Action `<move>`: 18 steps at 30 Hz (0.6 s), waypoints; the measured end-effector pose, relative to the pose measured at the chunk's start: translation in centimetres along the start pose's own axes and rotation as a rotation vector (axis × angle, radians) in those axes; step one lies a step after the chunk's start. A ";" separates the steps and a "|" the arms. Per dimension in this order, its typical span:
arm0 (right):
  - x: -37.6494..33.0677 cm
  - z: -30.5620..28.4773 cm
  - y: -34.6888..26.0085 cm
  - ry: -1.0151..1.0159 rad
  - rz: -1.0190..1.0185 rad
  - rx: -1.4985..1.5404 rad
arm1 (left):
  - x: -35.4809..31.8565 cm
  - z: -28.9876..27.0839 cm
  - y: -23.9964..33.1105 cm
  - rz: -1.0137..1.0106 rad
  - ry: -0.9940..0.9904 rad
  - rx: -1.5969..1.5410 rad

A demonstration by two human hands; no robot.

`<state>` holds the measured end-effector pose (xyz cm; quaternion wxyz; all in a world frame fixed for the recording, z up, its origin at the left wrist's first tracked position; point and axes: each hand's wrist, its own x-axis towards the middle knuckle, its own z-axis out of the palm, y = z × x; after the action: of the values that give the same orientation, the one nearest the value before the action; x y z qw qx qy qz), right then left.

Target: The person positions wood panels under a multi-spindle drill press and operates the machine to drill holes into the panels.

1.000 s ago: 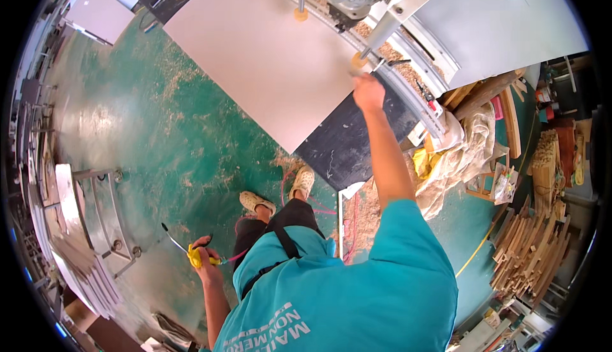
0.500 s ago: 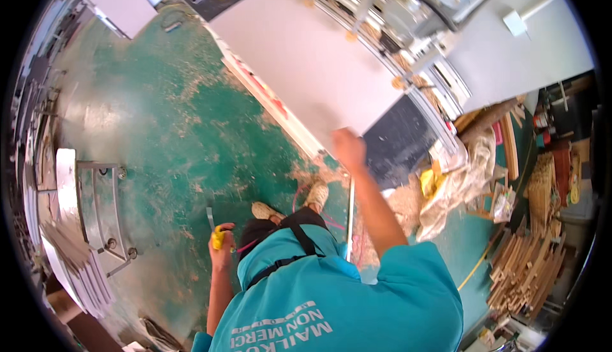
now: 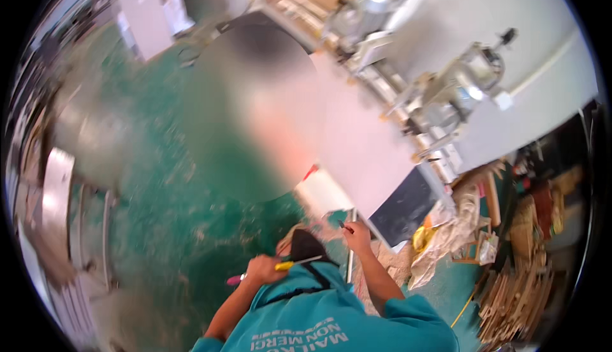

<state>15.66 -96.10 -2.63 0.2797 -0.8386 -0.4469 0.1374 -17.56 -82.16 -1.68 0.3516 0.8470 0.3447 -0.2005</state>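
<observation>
My left hand [image 3: 266, 269] is closed low in front of me around a yellow tool [image 3: 284, 266]. From its yellow part a thin pale strip points right. A pink end [image 3: 235, 280] sticks out on the other side of this hand; whether it belongs to the same tool I cannot tell. My right hand [image 3: 358, 236] is closed, with a small dark thing [image 3: 343, 225] showing at its fingertips. It is beside the near corner of a machine table that carries a large pale panel [image 3: 363, 142]. Along the panel's left side lies a white board [image 3: 324, 193] with a red mark.
Motor units [image 3: 456, 91] line the far side of the machine table. A dark table end [image 3: 408, 208], a pale sack [image 3: 459, 237] and wood offcuts [image 3: 513, 301] are at right. A metal trolley [image 3: 95, 224] stands at left on the green floor [image 3: 153, 161]. A large blur hides the middle.
My left hand has come up and inward, turning the yellow tool so its strip points right. My right hand has drawn back from the panel's corner and holds a small dark thing. The view has shifted.
</observation>
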 end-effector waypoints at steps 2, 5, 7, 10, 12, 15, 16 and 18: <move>4.3 -4.6 1.3 0.281 0.110 0.044 | -0.2 -6.4 1.7 -0.092 0.050 -0.134; 13.3 -18.4 -5.0 0.565 -0.002 -0.069 | 5.3 -6.7 -7.6 -0.358 0.402 -0.486; 17.6 -27.3 -6.5 0.822 -0.150 -0.251 | 6.2 -12.3 -7.6 -0.034 0.581 -1.176; 24.7 -38.6 -3.8 1.176 -0.254 -0.594 | 8.9 -17.6 -8.5 -0.024 0.774 -1.046; 28.6 -43.0 -4.2 1.207 -0.183 -1.023 | 11.4 -22.5 -6.7 0.051 0.763 -1.009; 32.3 -43.3 -2.4 0.836 0.038 -0.946 | 16.1 -26.1 -5.0 0.079 0.724 -0.798; 32.6 -44.4 1.6 0.933 -0.094 -1.006 | 16.9 -27.0 -3.3 0.095 0.624 -0.975; 33.9 -44.7 3.9 0.853 -0.034 -1.079 | 18.0 -28.4 -1.0 0.095 0.480 -1.178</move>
<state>58.86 -85.26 31.71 -0.0235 -0.8342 -0.3165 -0.4511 -3.24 -52.84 6.43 0.6800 0.5473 0.4282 0.2339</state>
